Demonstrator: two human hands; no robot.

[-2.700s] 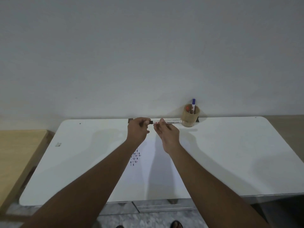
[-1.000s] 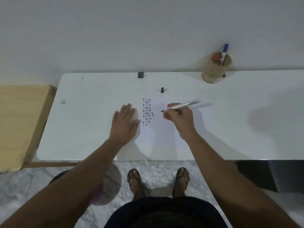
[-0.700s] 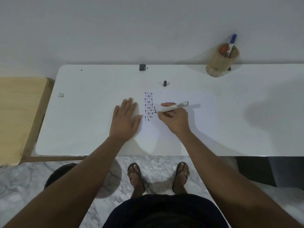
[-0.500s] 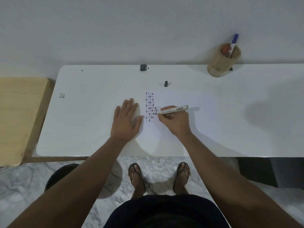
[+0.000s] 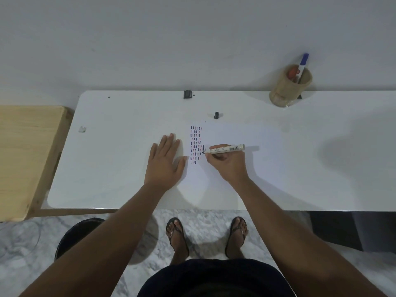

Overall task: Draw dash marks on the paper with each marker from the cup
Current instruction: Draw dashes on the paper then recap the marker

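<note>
A white sheet of paper (image 5: 233, 133) lies on the white table (image 5: 120, 168), with several columns of blue, red and dark dash marks (image 5: 196, 144) near its left edge. My right hand (image 5: 227, 161) grips a white marker (image 5: 225, 149), its dark tip touching the paper at the right side of the dashes. My left hand (image 5: 165, 161) lies flat, fingers spread, just left of the marks. The marker's black cap (image 5: 216, 115) stands beyond the paper. A tan cup (image 5: 288, 88) at the back right holds a blue-capped marker (image 5: 302, 65) and a red one (image 5: 293, 72).
A small black object (image 5: 187, 94) sits at the table's back edge by the wall. A small pale scrap (image 5: 82, 129) lies at the left. A wooden surface (image 5: 25, 155) adjoins the table on the left. A dark round bin (image 5: 75, 236) stands on the marble floor near my feet.
The cap was pulled off the marker and set on the table. My left hand went flat beside the dashes, and my right hand brought the marker tip down to the paper.
</note>
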